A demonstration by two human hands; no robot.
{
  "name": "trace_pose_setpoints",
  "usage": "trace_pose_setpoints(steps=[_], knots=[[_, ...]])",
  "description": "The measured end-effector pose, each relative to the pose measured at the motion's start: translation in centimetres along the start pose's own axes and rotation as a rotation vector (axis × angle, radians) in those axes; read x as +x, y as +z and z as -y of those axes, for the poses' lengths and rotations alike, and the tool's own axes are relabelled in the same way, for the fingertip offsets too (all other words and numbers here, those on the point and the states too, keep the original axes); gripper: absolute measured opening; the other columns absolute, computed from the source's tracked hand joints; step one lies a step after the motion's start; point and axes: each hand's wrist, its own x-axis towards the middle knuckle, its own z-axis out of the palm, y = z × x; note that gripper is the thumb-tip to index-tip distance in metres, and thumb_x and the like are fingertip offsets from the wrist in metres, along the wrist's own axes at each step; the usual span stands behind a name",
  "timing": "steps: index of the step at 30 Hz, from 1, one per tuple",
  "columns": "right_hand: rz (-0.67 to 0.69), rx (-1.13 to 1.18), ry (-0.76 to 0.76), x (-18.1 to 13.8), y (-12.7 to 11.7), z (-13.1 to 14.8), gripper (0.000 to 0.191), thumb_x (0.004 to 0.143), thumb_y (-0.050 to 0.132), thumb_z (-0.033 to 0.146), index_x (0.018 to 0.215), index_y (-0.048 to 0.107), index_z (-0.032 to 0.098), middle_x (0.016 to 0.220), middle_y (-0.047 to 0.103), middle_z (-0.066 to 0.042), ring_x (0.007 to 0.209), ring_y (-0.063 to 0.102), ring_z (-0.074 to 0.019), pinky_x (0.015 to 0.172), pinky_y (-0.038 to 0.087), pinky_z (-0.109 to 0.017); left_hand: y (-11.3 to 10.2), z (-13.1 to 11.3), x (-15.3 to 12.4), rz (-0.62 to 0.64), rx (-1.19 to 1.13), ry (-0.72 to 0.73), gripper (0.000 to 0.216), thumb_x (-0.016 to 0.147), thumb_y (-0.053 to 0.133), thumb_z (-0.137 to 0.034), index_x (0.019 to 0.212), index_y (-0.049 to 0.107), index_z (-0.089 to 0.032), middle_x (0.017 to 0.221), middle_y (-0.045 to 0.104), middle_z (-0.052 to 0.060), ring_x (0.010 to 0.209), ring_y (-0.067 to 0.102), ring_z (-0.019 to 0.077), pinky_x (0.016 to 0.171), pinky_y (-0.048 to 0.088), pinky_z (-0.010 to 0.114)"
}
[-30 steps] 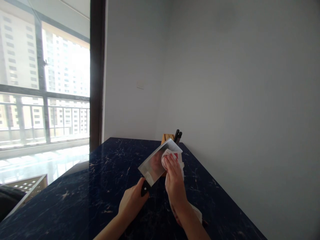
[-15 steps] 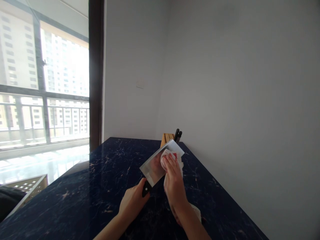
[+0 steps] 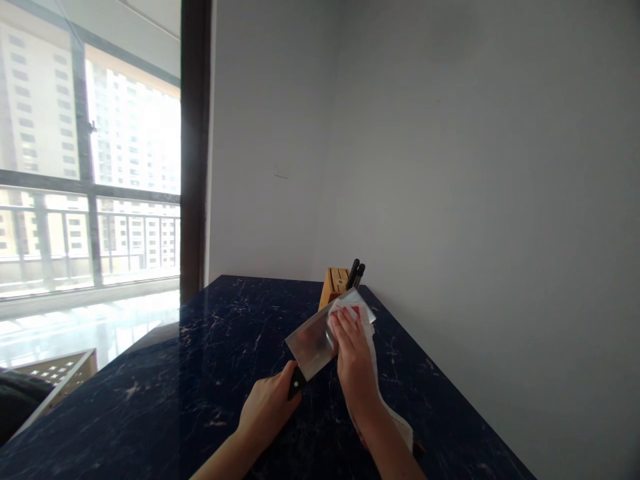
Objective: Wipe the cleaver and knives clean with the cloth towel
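My left hand (image 3: pixel 270 403) is wrapped round the black handle of a cleaver (image 3: pixel 313 347), whose broad shiny blade tilts up and to the right over the table. With bent fingers, my right hand (image 3: pixel 356 363) presses a white cloth (image 3: pixel 370 327) with a red patch against the blade near its far end. The cloth's loose end hangs down behind my right wrist and forearm. Part of the blade's tip is hidden under the cloth.
A wooden knife block (image 3: pixel 336 283) with black-handled tools (image 3: pixel 356 272) stands at the far end of the dark blue marbled table (image 3: pixel 240 333). Grey wall (image 3: pixel 475 200) runs along the right. At the lower left is a chair (image 3: pixel 75 380) with a perforated back.
The cleaver has shifted slightly right and down. My right hand and the cloth have moved a little right on the blade, nearer its far end; more of the knife block shows.
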Motion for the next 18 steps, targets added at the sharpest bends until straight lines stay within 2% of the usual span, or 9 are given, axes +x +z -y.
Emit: trace_pose_setpoints(steps=[4,8,18], knots=[[0.08,0.009,-0.075,-0.1,0.4,1.7,0.046,0.086,0.032,0.005,0.13,0.036,0.019,0.132,0.042,-0.006,0.124,0.033,-0.0192,0.102,0.033,-0.045,-0.1,-0.1,0.0,0.012,-0.004,-0.032,0.035,0.077,0.043,-0.022,0.112,0.042,-0.023,0.093,0.067,0.002,0.086,0.063,0.0194,0.068,0.042,0.023],[0.115,0.015,-0.064,0.0,0.2,2.1,0.047,0.084,0.031,0.004,0.129,0.037,0.017,0.132,0.041,-0.007,0.125,0.031,-0.0193,0.101,0.033,-0.044,0.0,0.1,0.0,0.001,0.0,0.009,0.035,0.078,0.043,-0.021,0.113,0.041,-0.021,0.096,0.067,0.004,0.086,0.063,0.0203,0.069,0.042,0.025],[-0.151,-0.018,0.194,0.7,-1.6,-1.6,0.044,0.086,0.027,0.012,0.129,0.037,0.017,0.132,0.041,-0.008,0.125,0.031,-0.0217,0.1,0.028,-0.051,0.4,0.0,-0.4,0.034,0.054,0.116,0.034,0.078,0.043,-0.022,0.111,0.04,-0.024,0.094,0.066,0.002,0.083,0.063,0.0204,0.067,0.042,0.026]])
